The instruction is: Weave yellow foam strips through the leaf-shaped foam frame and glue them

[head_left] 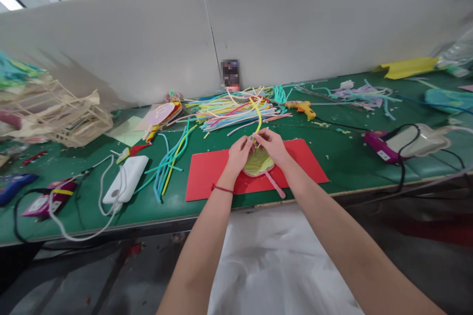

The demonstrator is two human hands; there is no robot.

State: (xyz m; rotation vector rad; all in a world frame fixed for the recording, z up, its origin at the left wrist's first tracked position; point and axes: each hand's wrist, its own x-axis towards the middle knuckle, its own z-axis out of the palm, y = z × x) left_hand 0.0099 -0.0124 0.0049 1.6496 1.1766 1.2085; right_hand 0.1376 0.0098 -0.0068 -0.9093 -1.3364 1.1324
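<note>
The left hand (239,153) and right hand (272,143) meet at the centre, fingers curled in and thumbs drawn close, pinching the lower end of a yellow strip (259,119). The strip rises from the fingertips in a curve toward the rear; the exact grip of each finger is hidden. Directly beneath the hands lies a yellow-green fan (258,163), edged in pink, its pink handle (275,185) slanting toward the wearer. A dark red cord (223,189) circles the left wrist.

The fan rests on a red board (207,172), set near the front edge of a green table (343,157). Behind the board is a heap of coloured strips (236,112), with an orange glue gun (306,109) at its right end. A phone-like object (231,75), blurred, leans against the grey partition (314,24).

To the left lie loose blue, green and yellow strips (166,165) and a white power bank (126,179); at far right, a purple device (380,146).
</note>
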